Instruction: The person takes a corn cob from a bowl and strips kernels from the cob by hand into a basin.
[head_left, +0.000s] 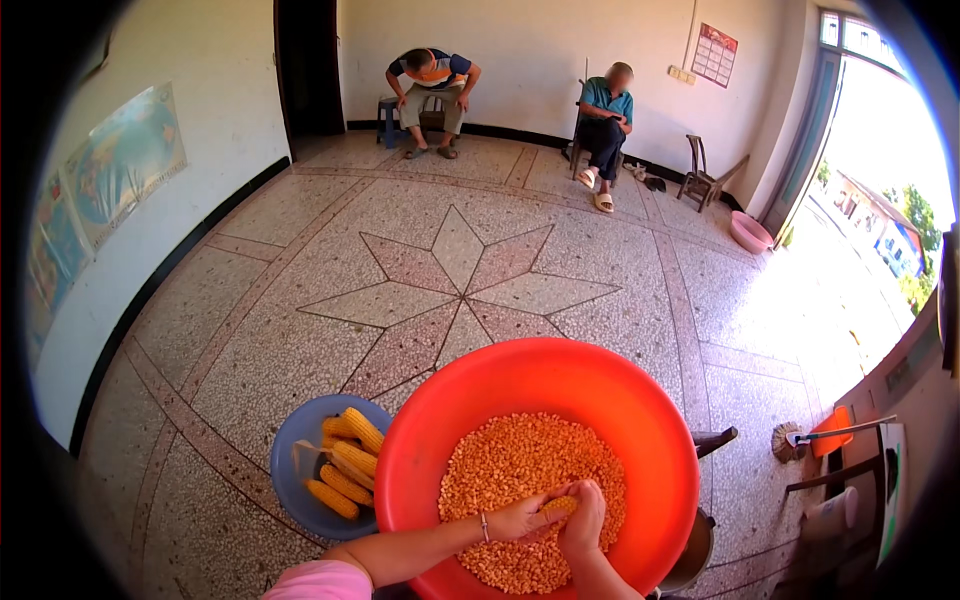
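A large red plastic basin (536, 367) stands before me, with a broad layer of loose yellow corn kernels (525, 457) in its bottom. Over the kernels, my left hand (525, 517), with a bracelet at the wrist, grips one end of a corn cob (562, 504). My right hand (583, 521) closes around the cob's other side, so the two hands nearly meet. Most of that cob is hidden by the fingers. Against the red basin's left side is a smaller blue basin (289, 480) holding several whole yellow corn cobs (349, 469) and a piece of dry husk.
Two people sit by the far wall, one on a stool (388, 124), one on a chair. Near the doorway are a small wooden chair (699, 176) and a pink basin (750, 232). A metal pot (694, 555), a brush (789, 441) and an orange dustpan (831, 431) lie right.
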